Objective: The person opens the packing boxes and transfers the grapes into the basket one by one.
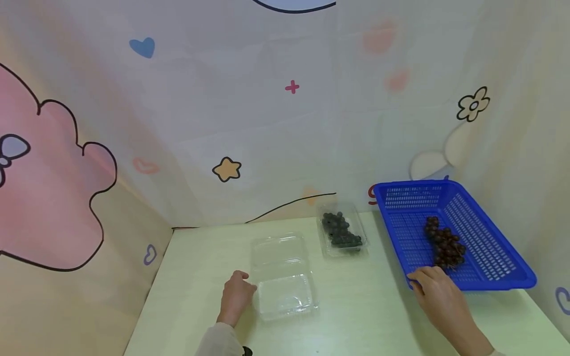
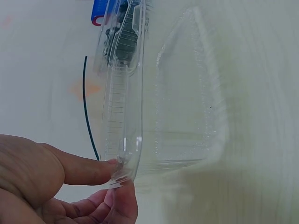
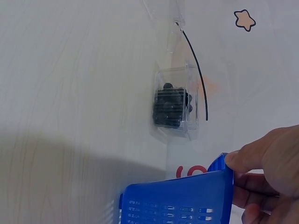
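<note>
My left hand (image 1: 237,297) pinches the left edge of an open clear plastic clamshell box (image 1: 285,295) on the table; in the left wrist view the thumb and fingers (image 2: 122,201) close on its rim. My right hand (image 1: 438,301) grips the near left corner of a blue plastic basket (image 1: 485,284), thumb over the rim in the right wrist view. Inside the basket lies a bunch of reddish-brown grapes (image 1: 445,244). Between the two, further back, stands another clear box (image 1: 327,251) with dark grapes (image 1: 337,228) in it.
The pale wooden table (image 1: 369,316) meets a printed cloth backdrop (image 1: 267,123) at its rear edge. Cloth also hangs along the left and right sides, close to the basket on the right.
</note>
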Action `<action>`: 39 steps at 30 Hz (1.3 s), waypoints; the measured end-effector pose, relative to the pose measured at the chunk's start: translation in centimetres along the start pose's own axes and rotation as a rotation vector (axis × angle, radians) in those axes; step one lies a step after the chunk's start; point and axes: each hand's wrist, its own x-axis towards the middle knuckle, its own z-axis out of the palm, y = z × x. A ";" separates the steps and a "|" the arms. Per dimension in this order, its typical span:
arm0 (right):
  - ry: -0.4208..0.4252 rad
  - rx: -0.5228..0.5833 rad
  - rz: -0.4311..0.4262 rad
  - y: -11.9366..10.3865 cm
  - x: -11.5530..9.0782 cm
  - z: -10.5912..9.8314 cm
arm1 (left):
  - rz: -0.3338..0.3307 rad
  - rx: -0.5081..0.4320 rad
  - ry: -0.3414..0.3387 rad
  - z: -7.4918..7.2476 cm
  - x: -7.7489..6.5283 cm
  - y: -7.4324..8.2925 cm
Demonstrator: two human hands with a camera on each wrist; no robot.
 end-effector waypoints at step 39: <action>0.034 -0.018 0.016 0.2 -0.3 0.2 | -0.108 -0.116 0.039 -4.0 6.4 -0.8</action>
